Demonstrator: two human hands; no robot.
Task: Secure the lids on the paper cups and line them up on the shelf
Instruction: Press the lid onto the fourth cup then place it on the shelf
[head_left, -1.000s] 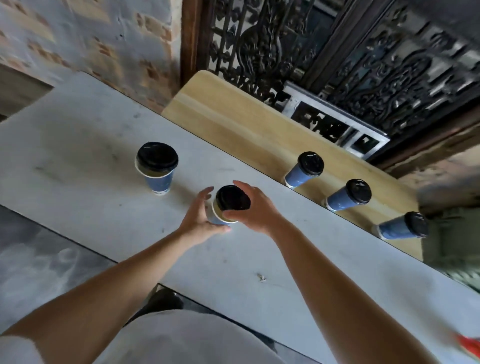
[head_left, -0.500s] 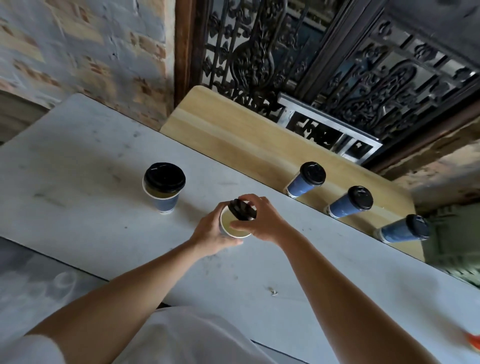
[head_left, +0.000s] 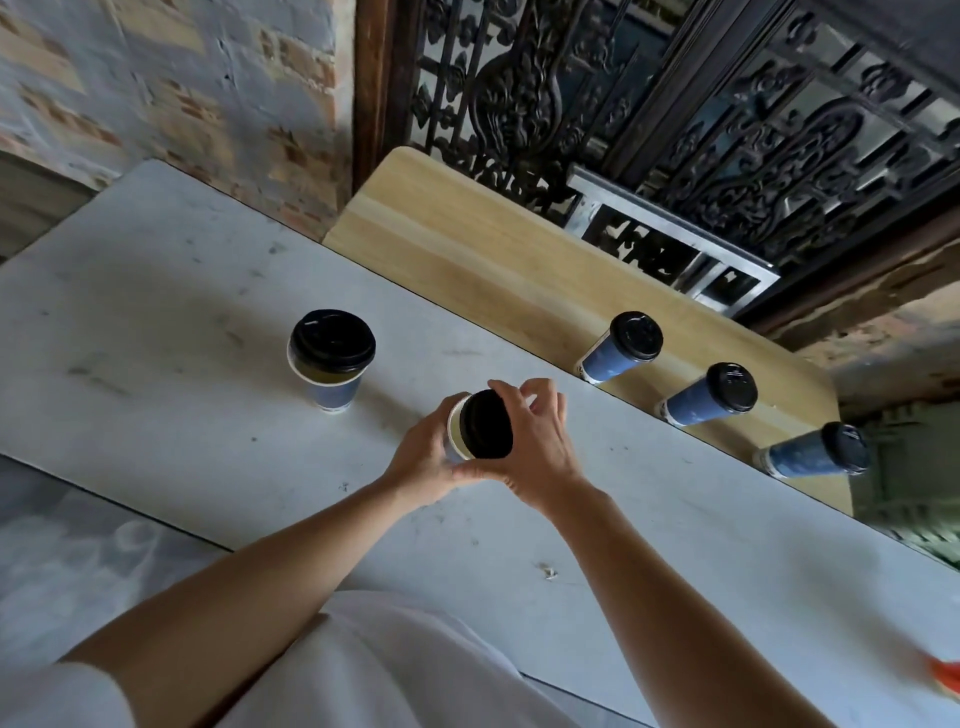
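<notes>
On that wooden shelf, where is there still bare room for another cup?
The wooden shelf is bare left of the nearest-left shelf cup, up to its rounded end. The right stretch is crowded: two more cups stand in line there.

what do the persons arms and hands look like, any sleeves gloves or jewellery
Both arms are bare from the upper arm down. The left hand and right hand wear no gloves, and no rings, watch or bracelets show. A short white sleeve covers the left upper arm, part of a white top. No right sleeve is in view.
</notes>
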